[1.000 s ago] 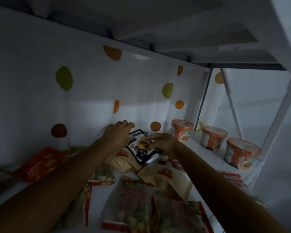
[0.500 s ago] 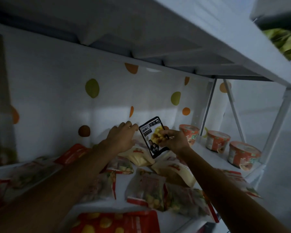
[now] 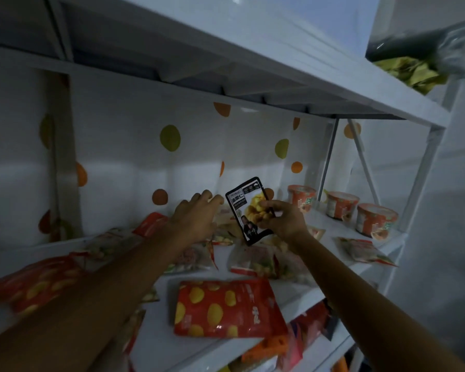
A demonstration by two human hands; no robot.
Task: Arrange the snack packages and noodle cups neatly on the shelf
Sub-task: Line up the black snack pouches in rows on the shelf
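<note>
A white shelf (image 3: 325, 224) of painted boards carries the goods, and a second white board (image 3: 279, 49) lies close above it as a roof. Behind hangs a white backing sheet with orange, green and brown dots (image 3: 118, 146). At the right end, three round orange noodle cups with flat lids (image 3: 302, 197) (image 3: 341, 205) (image 3: 376, 220) stand upright in a row, apart from each other.

Flat packages lie scattered on the shelf. A glossy red pouch with yellow spots (image 3: 226, 308) lies near the front edge, and a similar red pouch (image 3: 35, 284) lies far left. Crinkled clear bags with red edges (image 3: 255, 261) lie in the middle under both forearms, which hide part of them. One thin pale packet (image 3: 360, 249) lies just in front of the cups.

The right hand (image 3: 282, 220) holds a small rectangular pouch with a black border and a picture of yellow snacks (image 3: 246, 208). The pouch stands upright in the air above the middle of the shelf, leaning a little to the left, between the left hand (image 3: 196, 221) and the first cup. The thumb presses on its front and the fingers are curled behind, pinching it.

The left hand reaches to the back of the shelf, its fingers stretched forward and close together. In this dim light I cannot tell whether they touch the sheet or a package below.
</note>
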